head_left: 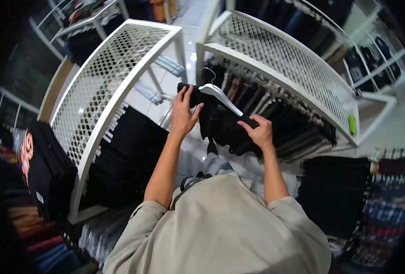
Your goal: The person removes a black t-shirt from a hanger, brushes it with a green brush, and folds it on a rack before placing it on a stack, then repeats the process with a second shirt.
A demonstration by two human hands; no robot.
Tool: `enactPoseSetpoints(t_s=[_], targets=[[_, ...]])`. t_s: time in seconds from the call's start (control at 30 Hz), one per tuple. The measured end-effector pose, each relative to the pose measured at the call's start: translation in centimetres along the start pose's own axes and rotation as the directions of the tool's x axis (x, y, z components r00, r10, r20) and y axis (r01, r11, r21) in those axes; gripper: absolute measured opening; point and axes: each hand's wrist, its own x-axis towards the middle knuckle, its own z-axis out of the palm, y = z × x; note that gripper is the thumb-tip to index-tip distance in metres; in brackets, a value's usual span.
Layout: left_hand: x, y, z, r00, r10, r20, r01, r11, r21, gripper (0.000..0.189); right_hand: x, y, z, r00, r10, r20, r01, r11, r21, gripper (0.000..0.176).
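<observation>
A black shirt [218, 125] hangs on a white hanger [221, 96] in front of me, with a small label near its neckline. The hanger's metal hook points up and away from me. My left hand [183, 113] grips the shirt's left shoulder, fingers on top and the thumb toward the neckline. At the other shoulder, my right hand [260, 131] pinches the cloth beside the hanger's lower right end. The lower part of the shirt drapes toward my legs, and its folds hide its full shape.
White mesh-topped racks stand on the left [106, 59] and the right [285, 59], with rows of hung clothes beneath. Black garments [125, 155] hang close by on the left. Folded dark clothes [333, 196] lie at the right. A pale tiled floor [191, 155] shows between the racks.
</observation>
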Motion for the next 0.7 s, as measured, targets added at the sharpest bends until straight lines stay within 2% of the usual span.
enactPoseSetpoints(t_s=[0.03,0.1,0.17,0.23,0.27,0.3,0.37,0.4,0.43,0.5,0.53,0.6,0.7], targets=[[0.8,2.2,-0.3,0.996,0.084,-0.035,-0.085,0.996,-0.015,0.067,-0.4,0.2,-2.1,0.995,-0.071,-0.072,0.073,0.997,0.028,0.038],[2.4,6.3,-0.6,0.969,0.245,-0.006,-0.245,0.964,-0.102,0.062,-1.3,0.0,-6.5,0.995,-0.054,-0.081,0.056,0.998,0.026,0.036],[3.5,10.1,-0.6,0.910,0.411,0.057,-0.403,0.907,-0.122,0.045,-2.4,0.2,-9.9,0.992,-0.027,-0.125,0.026,1.000,-0.013,0.035],[4.0,14.4,-0.3,0.914,0.280,0.293,-0.136,0.893,-0.429,0.041,-3.2,0.2,-12.8,0.985,-0.006,-0.172,0.001,1.000,-0.029,0.035],[4.1,15.7,0.4,0.903,0.304,0.304,-0.110,0.847,-0.520,0.039,-3.7,0.6,-14.1,0.982,0.022,-0.188,-0.031,0.998,-0.046,0.035],[4.3,17.8,0.1,0.883,0.337,0.327,-0.134,0.848,-0.512,0.037,-4.1,1.1,-15.4,0.977,0.032,-0.212,-0.046,0.997,-0.061,0.035],[4.5,20.3,1.0,0.826,0.374,0.422,-0.071,0.811,-0.580,0.035,-4.4,2.8,-17.9,0.935,-0.083,-0.346,0.041,0.991,-0.128,0.037],[4.3,21.7,1.5,0.813,0.362,0.456,-0.016,0.797,-0.603,0.033,-4.5,3.0,-19.8,0.950,-0.078,-0.304,0.017,0.980,-0.199,0.041],[4.1,23.1,2.1,0.846,0.380,0.374,-0.100,0.803,-0.587,0.034,-4.4,3.5,-21.7,0.959,-0.079,-0.272,0.009,0.969,-0.248,0.036],[3.9,25.6,3.4,0.834,0.334,0.439,-0.004,0.798,-0.602,0.033,-4.2,6.5,-24.3,0.933,0.079,-0.351,-0.085,0.996,0.001,0.027],[3.9,26.6,4.1,0.838,0.339,0.427,-0.017,0.798,-0.602,0.033,-3.7,7.8,-25.5,0.898,0.090,-0.431,-0.101,0.995,-0.002,0.021],[3.7,28.5,5.7,0.847,0.281,0.451,0.044,0.809,-0.587,0.032,-2.7,12.4,-28.6,0.846,0.063,-0.529,-0.181,0.968,-0.174,0.026],[3.7,30.4,8.4,0.821,0.253,0.512,0.103,0.816,-0.569,0.032,-1.2,20.2,-33.0,0.797,-0.054,-0.602,-0.307,0.822,-0.480,0.036]])
